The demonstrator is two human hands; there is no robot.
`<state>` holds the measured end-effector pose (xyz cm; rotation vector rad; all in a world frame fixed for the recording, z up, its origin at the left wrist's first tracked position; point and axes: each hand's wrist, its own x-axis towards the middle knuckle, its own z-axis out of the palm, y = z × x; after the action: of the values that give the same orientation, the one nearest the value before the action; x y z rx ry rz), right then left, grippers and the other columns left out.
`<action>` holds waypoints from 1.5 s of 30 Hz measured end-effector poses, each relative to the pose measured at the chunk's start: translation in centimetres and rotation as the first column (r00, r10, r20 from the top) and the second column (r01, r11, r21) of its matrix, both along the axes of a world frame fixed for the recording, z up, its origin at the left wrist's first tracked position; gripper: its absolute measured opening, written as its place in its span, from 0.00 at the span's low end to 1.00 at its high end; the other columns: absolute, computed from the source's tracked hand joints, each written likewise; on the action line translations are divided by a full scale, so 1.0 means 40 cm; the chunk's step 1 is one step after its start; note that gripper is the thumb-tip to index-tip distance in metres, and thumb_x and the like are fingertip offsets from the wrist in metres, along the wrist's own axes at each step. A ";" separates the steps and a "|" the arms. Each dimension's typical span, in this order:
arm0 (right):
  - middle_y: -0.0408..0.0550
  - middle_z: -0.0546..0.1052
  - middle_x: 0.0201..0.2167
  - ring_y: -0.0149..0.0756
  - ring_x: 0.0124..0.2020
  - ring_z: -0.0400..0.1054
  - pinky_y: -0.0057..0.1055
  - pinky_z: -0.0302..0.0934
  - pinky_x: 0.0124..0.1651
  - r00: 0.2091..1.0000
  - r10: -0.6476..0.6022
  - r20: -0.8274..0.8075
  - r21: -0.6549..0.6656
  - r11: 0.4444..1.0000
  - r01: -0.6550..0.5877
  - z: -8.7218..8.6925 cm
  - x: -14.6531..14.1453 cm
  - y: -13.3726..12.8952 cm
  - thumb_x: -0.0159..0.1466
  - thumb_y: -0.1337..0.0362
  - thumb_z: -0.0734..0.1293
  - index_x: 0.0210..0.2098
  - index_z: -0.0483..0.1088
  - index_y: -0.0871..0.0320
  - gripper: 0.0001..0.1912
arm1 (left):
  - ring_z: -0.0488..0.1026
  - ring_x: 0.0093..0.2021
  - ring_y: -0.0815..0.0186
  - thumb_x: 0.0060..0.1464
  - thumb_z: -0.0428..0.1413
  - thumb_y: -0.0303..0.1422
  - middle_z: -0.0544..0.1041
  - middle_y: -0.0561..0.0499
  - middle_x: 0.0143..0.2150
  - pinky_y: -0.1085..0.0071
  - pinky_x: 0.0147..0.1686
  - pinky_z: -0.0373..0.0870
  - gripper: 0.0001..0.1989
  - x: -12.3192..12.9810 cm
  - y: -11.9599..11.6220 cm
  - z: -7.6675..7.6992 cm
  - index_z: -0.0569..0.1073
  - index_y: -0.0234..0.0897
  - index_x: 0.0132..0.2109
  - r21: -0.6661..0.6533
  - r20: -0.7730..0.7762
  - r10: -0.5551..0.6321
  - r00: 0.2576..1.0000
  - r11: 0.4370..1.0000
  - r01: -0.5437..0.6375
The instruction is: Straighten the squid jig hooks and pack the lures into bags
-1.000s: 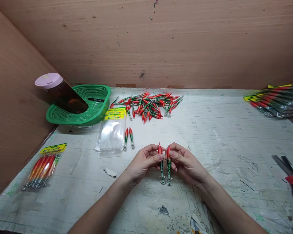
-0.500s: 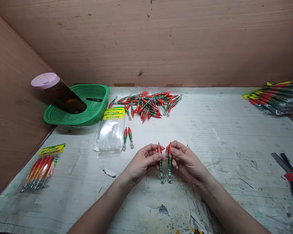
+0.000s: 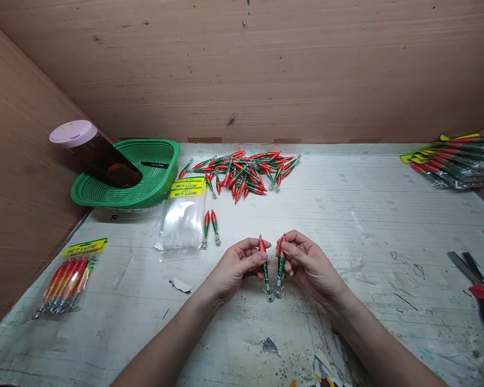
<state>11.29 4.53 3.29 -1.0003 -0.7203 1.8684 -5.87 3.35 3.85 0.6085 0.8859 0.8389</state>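
Note:
Between thumb and fingers, my left hand (image 3: 242,267) pinches a red and green squid jig (image 3: 265,269) near its red end. My right hand (image 3: 310,262) grips a second squid jig (image 3: 281,263) in the same way, close beside the first. Both jigs hang with their hook crowns down, and the crowns nearly meet; whether they touch I cannot tell. To the left of my hands, two more squid jigs (image 3: 210,228) lie side by side next to a stack of clear bags (image 3: 183,220) with yellow headers. A pile of similar jigs (image 3: 246,174) spreads beyond my hands.
A green basket (image 3: 167,188) at the left holds a leaning bottle (image 3: 100,161) with a pink lid and a black pen. Nearer lies a filled lure packet (image 3: 70,277). Filled packets (image 3: 452,161) are stacked at the far right, with red-handled scissors (image 3: 482,293) nearer.
The two jigs have tilted so that their hook ends come closer together while their red ends spread slightly apart. Both hands stay in nearly the same place.

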 end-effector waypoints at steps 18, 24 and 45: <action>0.38 0.71 0.25 0.22 0.20 0.59 0.20 0.57 0.20 0.933 -0.348 0.092 0.145 0.932 0.333 0.024 0.093 0.060 0.47 0.57 0.79 0.28 0.67 0.56 0.19 | 0.59 0.26 0.75 0.42 0.69 0.39 0.67 0.56 0.26 0.74 0.31 0.59 0.24 -0.030 0.014 0.014 0.80 0.36 0.47 -0.008 -0.072 0.034 0.997 0.999 -0.034; 0.37 0.71 0.22 0.22 0.16 0.59 0.22 0.57 0.17 0.989 -0.132 0.067 0.087 0.988 0.126 0.046 0.031 0.008 0.49 0.55 0.78 0.28 0.67 0.57 0.19 | 0.63 0.26 0.75 0.41 0.69 0.39 0.70 0.55 0.27 0.75 0.31 0.61 0.24 -0.019 0.012 0.007 0.80 0.36 0.46 -0.034 -0.060 0.071 0.996 0.997 -0.073; 0.34 0.67 0.19 0.23 0.16 0.62 0.21 0.59 0.18 0.995 -0.029 0.091 0.055 0.998 0.024 0.015 -0.007 -0.017 0.51 0.53 0.77 0.29 0.64 0.57 0.21 | 0.71 0.34 0.70 0.41 0.69 0.36 0.76 0.52 0.31 0.73 0.38 0.65 0.21 -0.012 0.004 0.011 0.80 0.38 0.45 -0.034 -0.039 0.097 0.995 0.995 -0.099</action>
<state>11.01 3.83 3.91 -1.0614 -0.8040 1.7805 -6.35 3.51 4.30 0.5542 0.9690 0.9003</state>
